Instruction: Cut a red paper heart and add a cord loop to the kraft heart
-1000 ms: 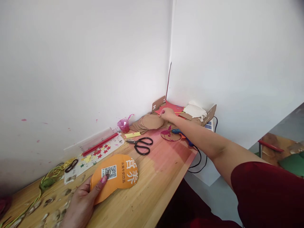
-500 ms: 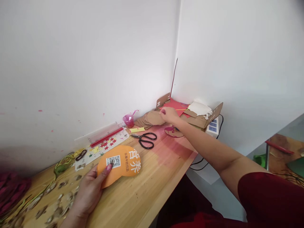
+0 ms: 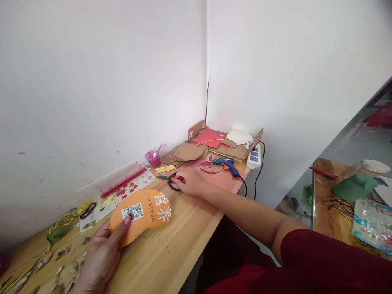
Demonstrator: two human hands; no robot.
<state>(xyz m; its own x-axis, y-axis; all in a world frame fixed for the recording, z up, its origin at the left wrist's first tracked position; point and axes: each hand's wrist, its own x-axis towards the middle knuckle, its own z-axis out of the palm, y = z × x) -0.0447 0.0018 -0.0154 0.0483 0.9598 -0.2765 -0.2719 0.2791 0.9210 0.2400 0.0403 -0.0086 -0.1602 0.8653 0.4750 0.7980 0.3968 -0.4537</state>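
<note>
My left hand point(image 3: 102, 249) holds an orange cardboard cutout point(image 3: 143, 218) with rounded lobes, a QR code and white and dark Chinese characters. The thumb presses on its printed face. Over the black handles of a pair of scissors point(image 3: 173, 185) is my right hand point(image 3: 192, 182), its fingers curled round them. Part of the handles is hidden under that hand; the blades lie on the wooden table point(image 3: 159, 253). A yellow strip point(image 3: 164, 168) lies just beyond the blades.
Brown cardboard discs point(image 3: 188, 152), a pink cup point(image 3: 153, 157) and a blue glue gun point(image 3: 226, 163) are towards the corner. A cardboard box point(image 3: 241, 152) holds red paper point(image 3: 210, 136). Star stickers point(image 3: 124, 191) and green-yellow cord point(image 3: 63, 226) lie at the left.
My right hand has come back from the cardboard discs to the scissors' handles. My left hand keeps hold of the orange cutout. The view has turned right, showing the glue gun fully.
</note>
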